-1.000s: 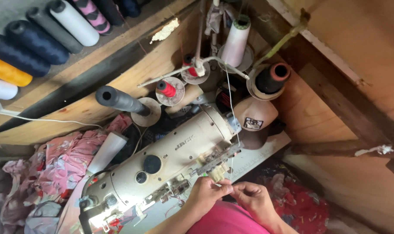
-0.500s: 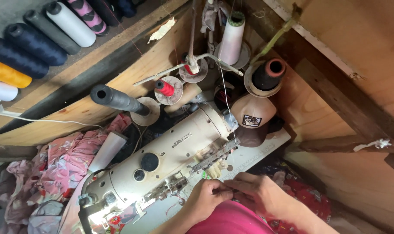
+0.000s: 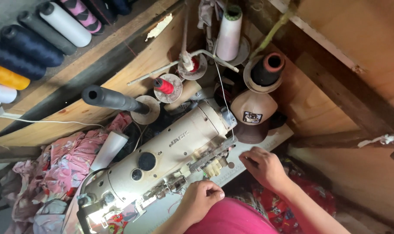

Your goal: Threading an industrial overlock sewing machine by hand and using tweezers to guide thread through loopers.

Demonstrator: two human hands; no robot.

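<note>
A cream industrial sewing machine (image 3: 162, 156) lies diagonally across the view on a white table (image 3: 270, 138). My left hand (image 3: 200, 199) is curled shut right at the machine's front, beside its thread guides; I cannot see whether it pinches a thread. My right hand (image 3: 263, 167) hovers with fingers apart just right of the machine's metal tension plate (image 3: 212, 156), holding nothing. A thin white thread (image 3: 223, 95) runs down from a white cone (image 3: 228, 32) to the machine's end.
Thread cones stand on a rack behind the machine: a black cone (image 3: 112, 99), a red spool (image 3: 164, 86), a dark cone (image 3: 267, 69). A brown cap (image 3: 252, 117) sits beside it. More spools (image 3: 27, 47) lie on a wooden shelf, pink fabric (image 3: 53, 173) at left, red printed cloth (image 3: 309, 199) at right.
Both hands were pinched together in front of the machine. The right hand has since pulled away to the right and opened, while the left stays closed at the machine.
</note>
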